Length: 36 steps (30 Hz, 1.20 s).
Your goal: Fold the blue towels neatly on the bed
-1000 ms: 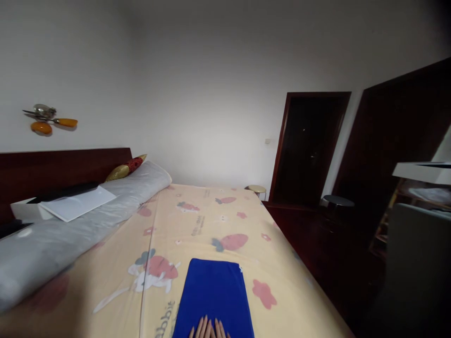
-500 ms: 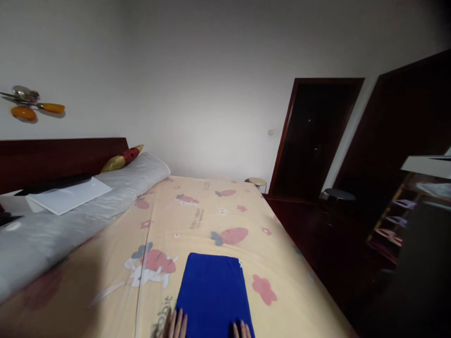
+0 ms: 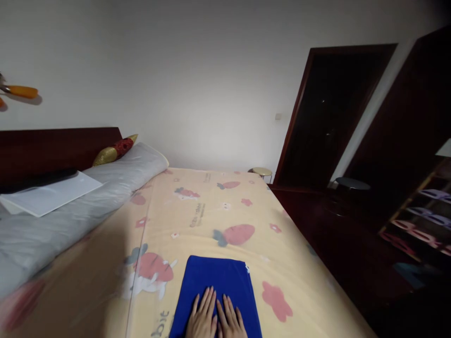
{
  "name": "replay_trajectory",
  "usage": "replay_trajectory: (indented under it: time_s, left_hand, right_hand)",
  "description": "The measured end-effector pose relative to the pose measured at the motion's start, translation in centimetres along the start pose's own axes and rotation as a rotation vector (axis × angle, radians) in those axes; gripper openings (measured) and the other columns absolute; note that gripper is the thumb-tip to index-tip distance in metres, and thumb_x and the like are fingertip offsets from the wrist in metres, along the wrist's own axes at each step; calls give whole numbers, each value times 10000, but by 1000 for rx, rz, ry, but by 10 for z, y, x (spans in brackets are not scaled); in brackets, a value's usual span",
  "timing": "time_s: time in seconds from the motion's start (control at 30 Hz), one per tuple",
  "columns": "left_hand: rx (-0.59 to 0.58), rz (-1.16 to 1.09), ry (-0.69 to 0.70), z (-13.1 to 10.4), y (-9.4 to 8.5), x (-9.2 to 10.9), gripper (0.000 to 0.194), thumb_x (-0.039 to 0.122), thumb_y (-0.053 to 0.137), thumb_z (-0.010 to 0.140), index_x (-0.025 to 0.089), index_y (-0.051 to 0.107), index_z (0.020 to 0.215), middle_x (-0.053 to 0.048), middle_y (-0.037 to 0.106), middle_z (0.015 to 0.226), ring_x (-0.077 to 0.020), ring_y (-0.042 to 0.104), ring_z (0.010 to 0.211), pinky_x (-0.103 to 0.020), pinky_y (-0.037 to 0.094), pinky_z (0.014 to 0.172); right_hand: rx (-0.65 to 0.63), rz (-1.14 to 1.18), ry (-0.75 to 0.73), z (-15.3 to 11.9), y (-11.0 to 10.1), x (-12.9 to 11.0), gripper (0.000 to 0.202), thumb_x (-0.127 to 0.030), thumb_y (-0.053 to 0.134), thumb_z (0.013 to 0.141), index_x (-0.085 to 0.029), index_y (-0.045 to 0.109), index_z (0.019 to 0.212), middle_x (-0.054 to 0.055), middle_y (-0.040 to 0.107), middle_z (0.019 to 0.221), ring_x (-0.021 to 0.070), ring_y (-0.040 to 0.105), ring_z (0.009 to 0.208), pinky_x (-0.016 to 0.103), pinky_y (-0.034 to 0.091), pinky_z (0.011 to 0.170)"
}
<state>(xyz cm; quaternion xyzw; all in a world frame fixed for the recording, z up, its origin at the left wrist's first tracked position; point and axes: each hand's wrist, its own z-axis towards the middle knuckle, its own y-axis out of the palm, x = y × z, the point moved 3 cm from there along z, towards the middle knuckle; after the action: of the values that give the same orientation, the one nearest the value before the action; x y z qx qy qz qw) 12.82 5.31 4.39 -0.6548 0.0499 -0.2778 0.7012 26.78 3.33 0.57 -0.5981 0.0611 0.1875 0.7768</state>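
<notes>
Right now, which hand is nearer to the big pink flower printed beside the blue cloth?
Right. The right hand rests on the blue cloth, left of the pink flower; the left hand rests there too, farther left.

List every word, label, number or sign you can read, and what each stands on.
"bit", sideways on the bed sheet, cut off at the picture's edge.
Smaller print farther up the sheet: too blurred to read.
White mark at the corner of the blue cloth: too small to read.

Folded cloth (image 3: 215, 273) on bedsheet (image 3: 299, 263); left hand (image 3: 202, 315), right hand (image 3: 230, 320) side by side atop. Rolled bedding (image 3: 121, 176) left, before headboard (image 3: 59, 148).
</notes>
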Motion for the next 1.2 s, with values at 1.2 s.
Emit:
replay_trajectory:
  time_s: [1.2]
  left_hand:
    - [154, 230, -125, -24, 55, 3, 589, 279, 373, 909, 293, 182, 1466, -20, 337, 1516, -230, 400, 1365, -483, 365, 1099]
  right_hand:
    - [83, -108, 234, -33, 23, 1, 519, -446, 401, 908, -250, 462, 1385, 108, 399, 1475, 310, 399, 1347, 548, 391, 1054]
